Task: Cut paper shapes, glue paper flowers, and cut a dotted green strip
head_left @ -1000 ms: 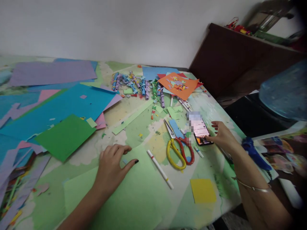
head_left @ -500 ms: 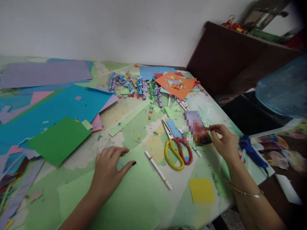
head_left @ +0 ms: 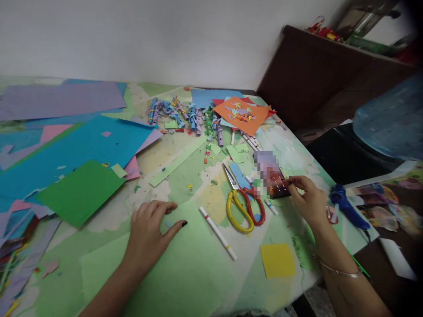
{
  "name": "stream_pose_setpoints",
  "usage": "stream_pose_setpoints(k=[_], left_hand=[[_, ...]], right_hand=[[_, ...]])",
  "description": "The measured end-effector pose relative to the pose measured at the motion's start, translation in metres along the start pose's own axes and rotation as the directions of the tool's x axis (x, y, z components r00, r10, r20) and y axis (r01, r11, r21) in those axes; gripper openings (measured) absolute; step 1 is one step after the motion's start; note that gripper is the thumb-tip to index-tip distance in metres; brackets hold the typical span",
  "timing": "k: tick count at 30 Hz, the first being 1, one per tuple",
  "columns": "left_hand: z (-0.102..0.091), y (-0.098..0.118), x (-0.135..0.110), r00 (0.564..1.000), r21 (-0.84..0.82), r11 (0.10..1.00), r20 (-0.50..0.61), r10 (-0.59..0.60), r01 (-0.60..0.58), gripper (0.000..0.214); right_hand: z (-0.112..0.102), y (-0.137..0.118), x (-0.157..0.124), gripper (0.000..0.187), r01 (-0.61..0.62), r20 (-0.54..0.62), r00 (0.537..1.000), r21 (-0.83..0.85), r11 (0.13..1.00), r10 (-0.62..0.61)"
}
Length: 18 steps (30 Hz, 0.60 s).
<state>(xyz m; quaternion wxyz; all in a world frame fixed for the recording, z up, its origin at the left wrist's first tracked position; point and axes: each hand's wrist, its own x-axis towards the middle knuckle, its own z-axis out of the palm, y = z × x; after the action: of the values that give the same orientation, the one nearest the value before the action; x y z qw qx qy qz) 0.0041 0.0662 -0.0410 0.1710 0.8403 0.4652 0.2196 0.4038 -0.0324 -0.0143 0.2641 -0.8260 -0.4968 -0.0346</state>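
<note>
My left hand (head_left: 150,229) rests on a light green sheet of paper (head_left: 188,273), thumb and fingers apart, holding nothing. At the right, my right hand (head_left: 307,198) reaches to the lower right edge of a phone (head_left: 282,188) lying flat, its fingertips at the screen. The screen is partly blurred out, with rows of small light marks showing. Scissors (head_left: 239,207) with one yellow and one red handle lie between my hands, blades partly open. A white marker (head_left: 218,233) with red and yellow bands lies on the green sheet's right side.
Rolled paper pieces (head_left: 191,114) lie near the wall beside an orange sheet (head_left: 243,115) with scraps. Blue paper (head_left: 76,154) and green paper (head_left: 82,191) cover the left. A yellow square (head_left: 277,260), a blue glue gun (head_left: 348,207) and a large water bottle (head_left: 393,119) are rightward.
My right hand's fingertips have shifted slightly onto the phone's edge. The lower part of the phone's screen now shows light marks. My left hand has stayed in place.
</note>
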Motion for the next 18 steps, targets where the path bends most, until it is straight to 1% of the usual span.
stream_pose_setpoints(k=[12,18], left_hand=[[0.0012,-0.0001,0.0005,1.000,-0.013,1.000,-0.009,-0.010,0.010,0.030],[0.0013,-0.0003,0.0000,1.000,-0.001,1.000,-0.009,0.010,-0.010,0.031]], right_hand=[[-0.0022,-0.0021,0.0000,0.017,0.005,0.054,0.999,0.013,1.000,-0.006],[-0.0032,-0.0041,-0.0005,0.018,-0.002,0.043,0.999,0.003,1.000,0.001]])
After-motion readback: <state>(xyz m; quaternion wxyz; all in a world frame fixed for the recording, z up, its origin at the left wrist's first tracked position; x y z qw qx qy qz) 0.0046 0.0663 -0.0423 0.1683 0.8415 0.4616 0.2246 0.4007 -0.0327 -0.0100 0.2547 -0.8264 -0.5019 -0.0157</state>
